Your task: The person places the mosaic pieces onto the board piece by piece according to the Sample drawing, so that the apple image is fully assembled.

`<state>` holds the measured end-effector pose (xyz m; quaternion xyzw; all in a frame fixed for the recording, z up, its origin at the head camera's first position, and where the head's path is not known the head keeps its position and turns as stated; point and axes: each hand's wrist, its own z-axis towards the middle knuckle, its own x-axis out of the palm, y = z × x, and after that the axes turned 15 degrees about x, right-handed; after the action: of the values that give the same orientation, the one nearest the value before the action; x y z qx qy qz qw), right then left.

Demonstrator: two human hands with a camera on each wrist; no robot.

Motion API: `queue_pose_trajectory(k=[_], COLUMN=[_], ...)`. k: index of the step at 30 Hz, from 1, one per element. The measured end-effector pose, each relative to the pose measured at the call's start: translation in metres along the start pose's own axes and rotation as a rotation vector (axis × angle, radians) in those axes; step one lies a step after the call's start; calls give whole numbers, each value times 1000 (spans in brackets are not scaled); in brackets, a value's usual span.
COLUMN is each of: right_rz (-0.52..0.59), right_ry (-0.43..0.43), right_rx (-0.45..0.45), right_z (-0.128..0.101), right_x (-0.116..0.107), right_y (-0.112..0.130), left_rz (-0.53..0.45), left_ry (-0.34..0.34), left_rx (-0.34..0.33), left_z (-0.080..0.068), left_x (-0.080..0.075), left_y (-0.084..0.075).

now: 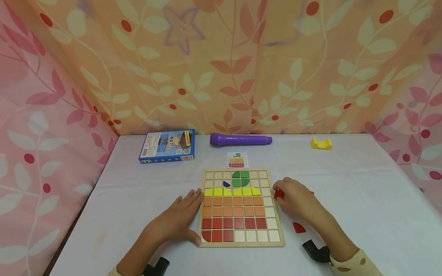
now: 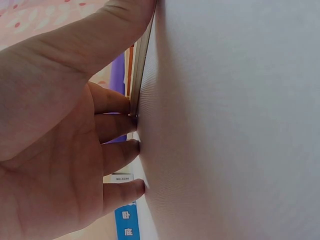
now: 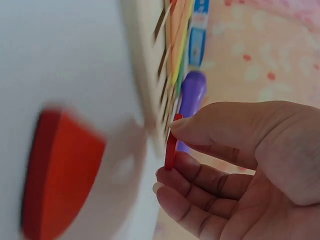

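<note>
A wooden grid board (image 1: 281,230) lies on the table, partly filled with red, orange, yellow and green tiles. One small blue piece (image 1: 226,184) sits near the green ones. With fingers straight, my left hand (image 1: 177,216) rests along the board's left edge, thumb near the lower corner. At the board's right edge, my right hand (image 1: 298,197) pinches a small red tile (image 3: 171,150) between thumb and fingers. A loose red quarter-round tile (image 1: 299,227) lies on the cloth below that hand. Another red bit pokes out behind the hand, mostly hidden.
Above the board lies a small pattern card (image 1: 237,165). Behind it are a purple microphone-shaped stick (image 1: 241,140) and a blue box (image 1: 167,145) to the left. A yellow curved holder (image 1: 321,144) stands at the back right. Patterned curtains surround the white-clothed table (image 1: 373,191).
</note>
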<state>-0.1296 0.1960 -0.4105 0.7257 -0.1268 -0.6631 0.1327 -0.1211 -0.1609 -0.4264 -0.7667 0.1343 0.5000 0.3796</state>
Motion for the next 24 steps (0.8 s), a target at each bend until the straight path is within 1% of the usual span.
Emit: queue_pose_trajectory(k=[2,6,10,15,17,20,22,23,24], right_rz=[-10,-21,-13,18,8,-7,-21,-24,-29], right_ry=[-2,-19,-32,-81,-105,-139,-156,-166,-159], right_rx=[-35,-166,-280,-437,-518,-615,-664,-677,-683], right_z=[-5,-14,-24,-41,-48,-57,-61,-63,-64], right_x=[0,2,8,23,33,47,53,55,56], right_y=[8,21,36,51,57,67,71,74,75], left_rz=[-2,-7,0,5,-2,-9,-8,-8,-6], left_ry=[-3,-7,-6,-2,-1,-4,-5,-5,-5], left_rx=[-6,-13,1,13,12,11,11,12,10], left_z=[0,0,-1,-1,-1,-1,0,0,0], left_x=[0,0,0,0,0,0,-1,-1,-1], left_y=[0,-1,0,0,0,0,0,-1,0])
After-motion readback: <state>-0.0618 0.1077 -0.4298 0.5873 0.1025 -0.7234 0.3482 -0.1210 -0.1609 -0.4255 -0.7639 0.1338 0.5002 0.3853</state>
